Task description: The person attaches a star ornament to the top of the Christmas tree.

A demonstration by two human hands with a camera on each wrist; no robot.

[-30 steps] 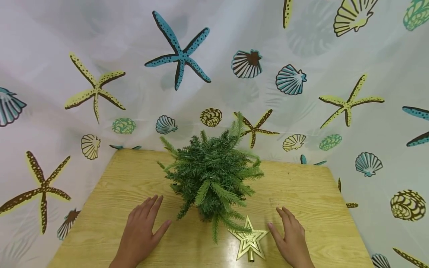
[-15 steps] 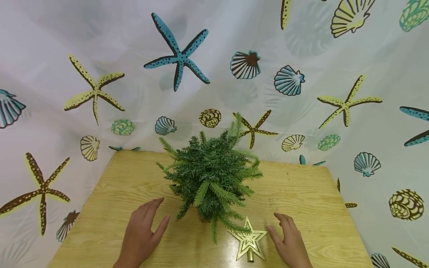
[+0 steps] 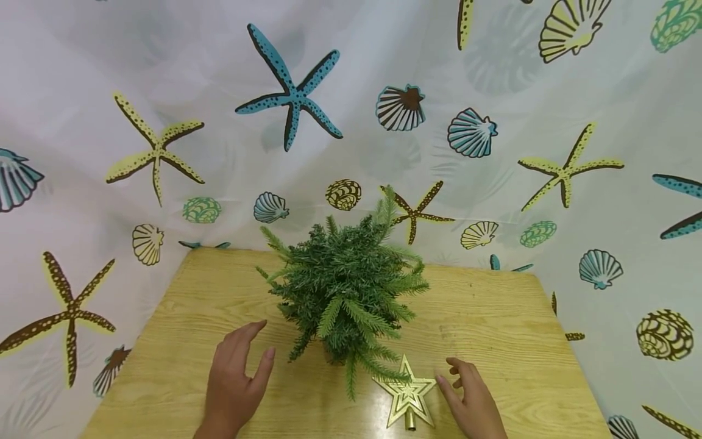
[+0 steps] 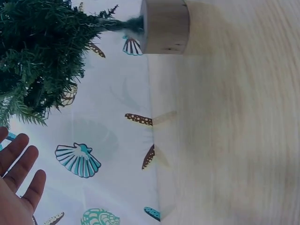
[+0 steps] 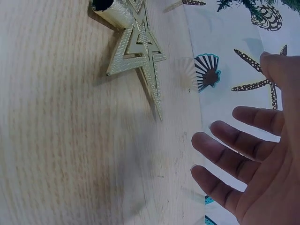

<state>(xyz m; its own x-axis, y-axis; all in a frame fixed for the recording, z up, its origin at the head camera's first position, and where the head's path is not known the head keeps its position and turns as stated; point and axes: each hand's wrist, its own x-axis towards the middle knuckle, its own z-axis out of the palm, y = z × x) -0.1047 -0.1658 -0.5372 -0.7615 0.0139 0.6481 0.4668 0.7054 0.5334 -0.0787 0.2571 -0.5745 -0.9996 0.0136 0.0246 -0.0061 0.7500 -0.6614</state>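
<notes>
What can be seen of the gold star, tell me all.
The gold star has five points, nested outlines with gaps between, a shiny, textured, metal-like finish and a short hollow tube between two points. It lies on the wood-grained table, tube on the near side. A tree sprig partly covers it in the head view; whether they touch is unclear. The right hand is near but apart.

Gap between left grip (image 3: 233, 381) and tree (image 3: 342, 274), low branch (image 3: 378, 367) over gold star (image 3: 409, 397), room behind unclear

A bushy green tree (image 3: 345, 274) stands upright on a wooden base (image 4: 166, 27); near it on the table (image 3: 493, 311) lies a gold star (image 3: 407, 393), hollow stem (image 3: 410, 419) pointing away.
</notes>
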